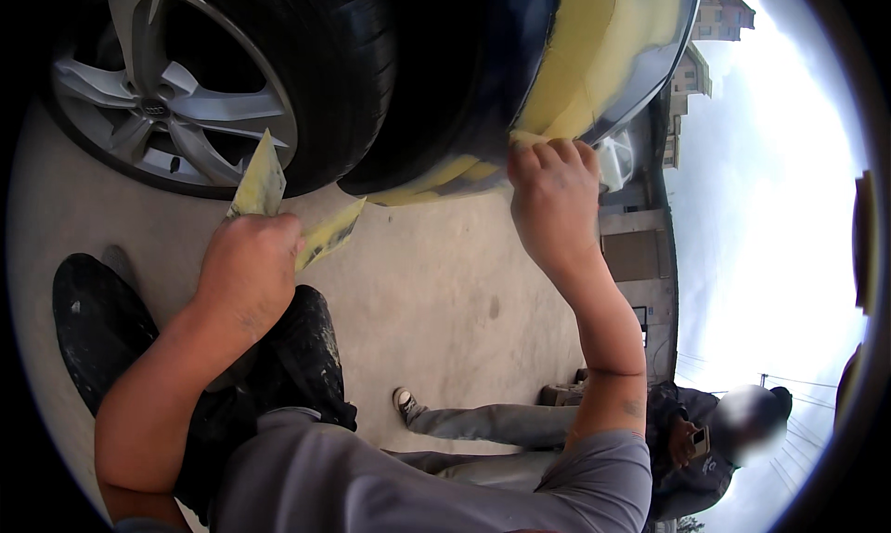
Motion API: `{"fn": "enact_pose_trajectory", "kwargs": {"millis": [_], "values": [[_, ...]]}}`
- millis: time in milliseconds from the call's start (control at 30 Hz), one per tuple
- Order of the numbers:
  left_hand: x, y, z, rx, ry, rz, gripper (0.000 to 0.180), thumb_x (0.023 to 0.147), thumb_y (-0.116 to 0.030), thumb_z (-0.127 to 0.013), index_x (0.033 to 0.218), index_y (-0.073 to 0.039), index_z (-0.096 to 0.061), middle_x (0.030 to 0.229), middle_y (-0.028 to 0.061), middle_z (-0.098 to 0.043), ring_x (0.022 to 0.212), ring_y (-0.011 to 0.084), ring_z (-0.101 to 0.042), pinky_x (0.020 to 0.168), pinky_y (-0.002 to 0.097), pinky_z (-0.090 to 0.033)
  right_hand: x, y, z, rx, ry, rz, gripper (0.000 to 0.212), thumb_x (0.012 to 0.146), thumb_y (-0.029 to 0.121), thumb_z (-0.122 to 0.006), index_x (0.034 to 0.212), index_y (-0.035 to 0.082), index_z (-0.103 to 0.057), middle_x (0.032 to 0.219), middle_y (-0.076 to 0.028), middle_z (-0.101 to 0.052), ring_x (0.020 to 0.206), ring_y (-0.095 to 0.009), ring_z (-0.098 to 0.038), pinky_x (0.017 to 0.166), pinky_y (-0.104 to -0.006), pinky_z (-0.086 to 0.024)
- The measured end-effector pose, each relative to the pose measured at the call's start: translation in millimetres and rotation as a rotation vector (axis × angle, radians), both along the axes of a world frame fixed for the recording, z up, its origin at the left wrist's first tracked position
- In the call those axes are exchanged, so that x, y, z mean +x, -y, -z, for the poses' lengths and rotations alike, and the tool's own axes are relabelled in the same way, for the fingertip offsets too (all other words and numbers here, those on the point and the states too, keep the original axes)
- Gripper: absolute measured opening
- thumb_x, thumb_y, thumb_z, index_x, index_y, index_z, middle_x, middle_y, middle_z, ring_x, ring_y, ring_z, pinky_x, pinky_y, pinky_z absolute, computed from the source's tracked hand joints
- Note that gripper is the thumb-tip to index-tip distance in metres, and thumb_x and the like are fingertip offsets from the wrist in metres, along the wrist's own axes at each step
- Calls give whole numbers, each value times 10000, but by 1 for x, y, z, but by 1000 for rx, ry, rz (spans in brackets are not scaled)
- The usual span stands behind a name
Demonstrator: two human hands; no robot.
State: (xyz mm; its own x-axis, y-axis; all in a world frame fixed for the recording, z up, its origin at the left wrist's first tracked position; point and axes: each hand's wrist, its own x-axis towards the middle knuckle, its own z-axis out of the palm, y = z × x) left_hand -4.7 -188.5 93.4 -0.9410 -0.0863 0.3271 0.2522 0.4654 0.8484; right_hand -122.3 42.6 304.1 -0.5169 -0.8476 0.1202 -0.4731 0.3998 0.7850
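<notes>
My left hand (251, 259) is closed around flat, stiff-looking pieces smeared with yellow and grey. One pointed piece (260, 179) sticks up in front of the wheel, and another piece (331, 233) juts out to the right; whether they join inside the fist is hidden. My right hand (557, 190) is raised, its fingers curled against the lower end of a yellow patch (585, 55) on the dark blue car body. Under its fingertips shows the edge of a thin yellow piece (527, 137); most of it is covered by the fingers.
A silver-spoked car wheel (153, 106) with a black tyre (343, 69) stands at upper left. My bent knees in dark, stained trousers (311, 352) are below. Another person (691, 449) at lower right holds a phone (700, 440). Concrete ground (445, 292) lies between.
</notes>
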Motion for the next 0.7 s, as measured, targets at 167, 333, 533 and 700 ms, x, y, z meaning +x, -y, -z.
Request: {"fn": "enact_pose_trajectory", "kwargs": {"millis": [167,333,533,700], "values": [[-3,-2,1,-15,3,-24,109,867,-29,-643,775,26,-628,766,242,-657,780,461,-643,718,529,-506,13,54,-56,-65,-104,-244,258,770,-31,-669,1015,46,-641,875,-77,-669,932,-287,-642,943,-459,-435],[-6,0,5,-7,16,6,80,880,-47,-648,829,14,-636,814,229,-659,818,454,-630,720,536,-483,-4,103,-97,61,-290,-466,229,802,-47,-667,995,75,-671,906,-67,-713,972,-287,-681,955,-460,-460],[-8,-1,3,16,-37,1,121,865,-41,-637,766,26,-620,757,241,-657,759,464,-638,711,540,-493,4,119,-94,176,-325,-350,190,885,-45,-683,1017,87,-721,983,-89,-754,987,-285,-702,871,-401,-544],[-7,1,3,14,-24,-12,108,850,-41,-647,764,20,-625,749,236,-660,754,460,-644,710,534,-500,3,111,-82,159,-282,-306,229,776,-62,-714,960,72,-736,929,-82,-748,1019,-281,-696,989,-459,-494]]}}
